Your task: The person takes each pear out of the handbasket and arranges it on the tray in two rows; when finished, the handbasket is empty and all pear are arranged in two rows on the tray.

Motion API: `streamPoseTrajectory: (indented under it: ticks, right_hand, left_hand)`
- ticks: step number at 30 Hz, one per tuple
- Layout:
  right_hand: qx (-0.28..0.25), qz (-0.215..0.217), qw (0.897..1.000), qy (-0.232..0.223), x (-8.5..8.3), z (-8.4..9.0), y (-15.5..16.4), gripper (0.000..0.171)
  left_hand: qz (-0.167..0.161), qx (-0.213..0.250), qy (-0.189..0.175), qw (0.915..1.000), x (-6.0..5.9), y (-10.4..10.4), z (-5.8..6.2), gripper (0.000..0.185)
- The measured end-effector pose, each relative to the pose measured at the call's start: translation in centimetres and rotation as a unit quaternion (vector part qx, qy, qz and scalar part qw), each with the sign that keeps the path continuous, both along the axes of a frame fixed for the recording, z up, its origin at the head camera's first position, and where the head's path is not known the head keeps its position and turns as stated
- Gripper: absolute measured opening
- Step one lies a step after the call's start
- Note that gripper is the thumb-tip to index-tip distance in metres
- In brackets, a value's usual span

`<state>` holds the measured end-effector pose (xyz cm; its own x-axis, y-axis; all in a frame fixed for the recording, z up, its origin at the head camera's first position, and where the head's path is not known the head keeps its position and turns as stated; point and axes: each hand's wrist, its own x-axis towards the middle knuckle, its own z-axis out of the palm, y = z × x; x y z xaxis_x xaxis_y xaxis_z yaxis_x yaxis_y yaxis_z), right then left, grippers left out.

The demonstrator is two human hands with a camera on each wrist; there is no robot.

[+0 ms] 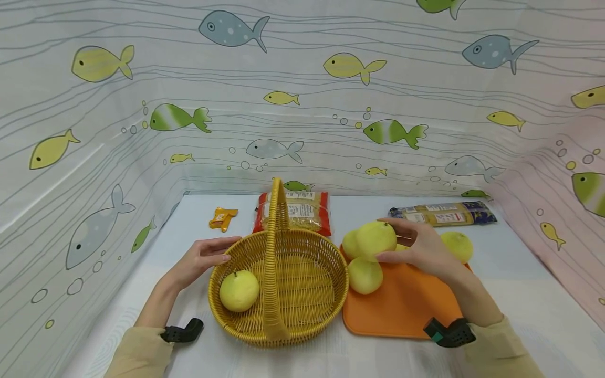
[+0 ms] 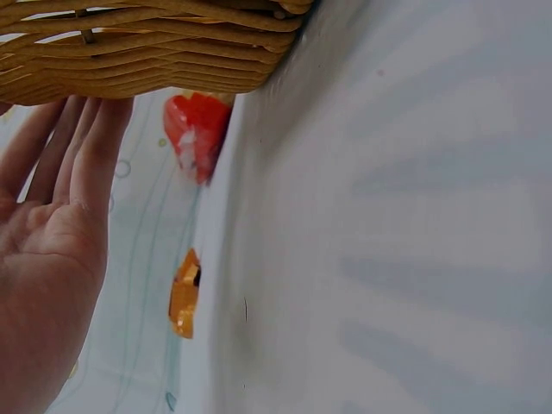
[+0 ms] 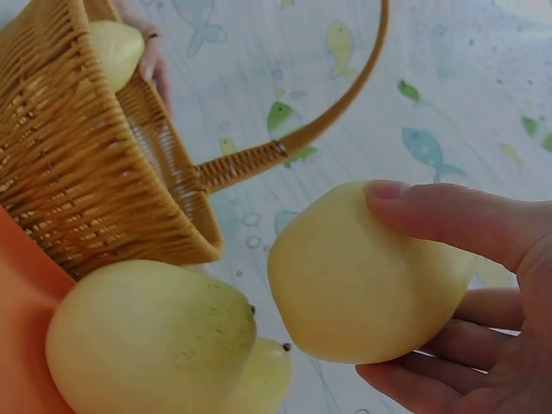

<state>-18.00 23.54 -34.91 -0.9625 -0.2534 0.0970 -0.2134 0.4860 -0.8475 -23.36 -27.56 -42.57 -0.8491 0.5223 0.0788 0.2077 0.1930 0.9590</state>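
In my right hand (image 1: 420,248) I grip a pale yellow pear (image 1: 376,240), held above other pears on an orange tray (image 1: 402,310). The right wrist view shows my thumb on one side of it and fingers on the other. One pear (image 1: 365,275) sits just below it on the tray. To the left stands a woven basket (image 1: 307,286) with a tall arched handle and a single pear (image 1: 239,291) inside, at its left. My left hand (image 1: 203,259) is at the basket's left rim, its fingers extended against the wicker; their tips are hidden in the left wrist view.
Behind the basket lies a red-edged clear food packet (image 1: 298,210). A small orange packet (image 1: 222,218) is at the back left. A long dark-ended package (image 1: 444,213) lies at the back right. Another pear (image 1: 457,247) rests at the tray's right edge. Fish-patterned cloth walls surround the table.
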Motion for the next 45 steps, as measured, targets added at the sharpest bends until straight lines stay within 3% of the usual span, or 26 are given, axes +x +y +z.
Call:
streamPoseTrajectory:
  ticks: [20, 36, 45]
  right_hand:
    - [0.017, 0.009, 0.999, -0.04, -1.3, -1.1, 3.7, 0.077]
    - [0.05, 0.053, 0.997, -0.031, -2.2, -2.5, 5.6, 0.072]
    - [0.037, 0.095, 0.993, -0.057, -2.2, -2.6, 6.2, 0.071]
  left_hand:
    - [-0.001, -0.001, 0.0, 1.0, 0.0, 0.0, 0.0, 0.05]
    - [0.005, -0.007, 0.001, 1.0, 0.0, 0.0, -0.1, 0.05]
    - [0.005, -0.007, 0.002, 1.0, -0.1, -0.1, -0.1, 0.049]
